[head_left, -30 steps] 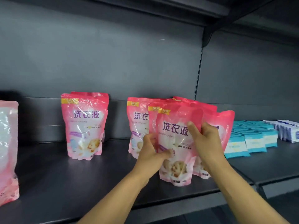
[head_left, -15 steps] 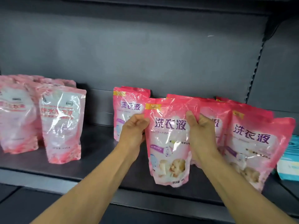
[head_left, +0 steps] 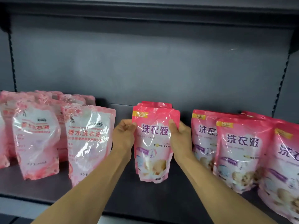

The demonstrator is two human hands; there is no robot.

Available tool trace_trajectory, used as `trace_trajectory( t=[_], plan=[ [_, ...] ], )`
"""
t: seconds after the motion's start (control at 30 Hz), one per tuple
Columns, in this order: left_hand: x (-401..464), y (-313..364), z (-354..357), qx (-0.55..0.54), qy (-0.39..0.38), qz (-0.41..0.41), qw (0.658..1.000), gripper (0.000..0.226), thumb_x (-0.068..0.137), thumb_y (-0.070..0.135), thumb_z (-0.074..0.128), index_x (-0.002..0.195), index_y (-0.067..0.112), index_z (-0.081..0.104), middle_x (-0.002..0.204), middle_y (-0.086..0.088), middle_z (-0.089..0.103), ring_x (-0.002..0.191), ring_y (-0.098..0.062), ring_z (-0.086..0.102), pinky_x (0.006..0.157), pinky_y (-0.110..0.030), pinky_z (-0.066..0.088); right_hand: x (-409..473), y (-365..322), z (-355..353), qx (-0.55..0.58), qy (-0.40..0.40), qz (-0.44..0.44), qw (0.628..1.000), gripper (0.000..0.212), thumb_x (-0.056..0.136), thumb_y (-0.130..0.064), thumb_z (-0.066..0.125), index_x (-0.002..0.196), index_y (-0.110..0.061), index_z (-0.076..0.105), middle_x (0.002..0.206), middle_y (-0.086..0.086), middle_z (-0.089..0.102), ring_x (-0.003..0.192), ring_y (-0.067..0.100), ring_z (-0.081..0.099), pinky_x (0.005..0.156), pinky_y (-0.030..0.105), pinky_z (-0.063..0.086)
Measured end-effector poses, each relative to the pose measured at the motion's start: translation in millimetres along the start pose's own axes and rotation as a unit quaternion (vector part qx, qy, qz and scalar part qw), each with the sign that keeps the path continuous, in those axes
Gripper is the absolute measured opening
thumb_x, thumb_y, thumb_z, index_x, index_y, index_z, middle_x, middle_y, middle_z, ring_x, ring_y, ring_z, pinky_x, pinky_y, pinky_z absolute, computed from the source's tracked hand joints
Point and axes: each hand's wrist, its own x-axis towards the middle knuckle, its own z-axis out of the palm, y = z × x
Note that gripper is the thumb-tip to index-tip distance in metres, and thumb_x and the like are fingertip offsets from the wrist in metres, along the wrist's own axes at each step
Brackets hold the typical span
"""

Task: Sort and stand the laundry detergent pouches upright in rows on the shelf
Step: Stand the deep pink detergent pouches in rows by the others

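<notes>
My pink pouch (head_left: 153, 143) stands mid-shelf (head_left: 145, 199), bare shelf either side between the pale pouches (head_left: 87, 143) leftward and pink row (head_left: 242, 151) rightward. My left grip (head_left: 124, 135) and right grip (head_left: 179, 139) pinch its upper edges, forearms reaching in.

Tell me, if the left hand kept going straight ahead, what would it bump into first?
Probably the shelf's grey back panel: the left hand, gripping the pink pouch, points into the gap beside it. Depth is unclear.

Pink pouch (head_left: 154, 143) upright mid-shelf (head_left: 129, 196), more pink pouches directly behind it, pink pouches (head_left: 242, 151) standing in overlapping rows at right, paler translucent pouches (head_left: 87, 141) upright in rows at left
</notes>
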Motion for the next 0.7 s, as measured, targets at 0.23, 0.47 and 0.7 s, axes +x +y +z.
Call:
trace_trajectory(
  t=[0.23,0.47,0.7],
  plan=[
    [-15,-25,-11,0.046,-0.102,0.015,0.994,0.036,0.087,0.007,0.064,0.117,0.010,0.044,0.102,-0.002,0.065,0.077,-0.001,0.067,0.062,-0.018,0.054,-10,15,-2,-0.031,-0.033,-0.014,0.999,0.019,0.095,-0.022,0.050,0.088,-0.013,0.064,0.089,0.021,0.067,0.075,0.026,0.062,0.076,0.045,0.054],
    [-48,-91,-22,0.320,-0.164,-0.035,0.933,0.134,0.046,0.044,0.089,0.140,0.046,-0.006,0.140,-0.001,0.035,0.118,-0.023,0.051,0.095,-0.038,0.048,-30,49,-25,-0.143,-0.039,-0.008,0.989,0.025,0.095,-0.024,0.049,0.076,-0.008,0.055,0.076,0.014,0.059,0.072,0.030,0.055,0.072,0.045,0.049],
    [-49,-88,-21,0.401,-0.093,0.004,0.911,0.127,0.049,0.047,0.085,0.137,0.040,-0.005,0.134,0.006,0.042,0.114,-0.021,0.054,0.088,-0.044,0.050,-33,56,-9,-0.098,0.028,0.000,0.995,0.029,0.096,-0.011,0.045,0.068,-0.002,0.049,0.064,0.013,0.048,0.060,0.012,0.041,0.061,0.032,0.038]
  ],
)
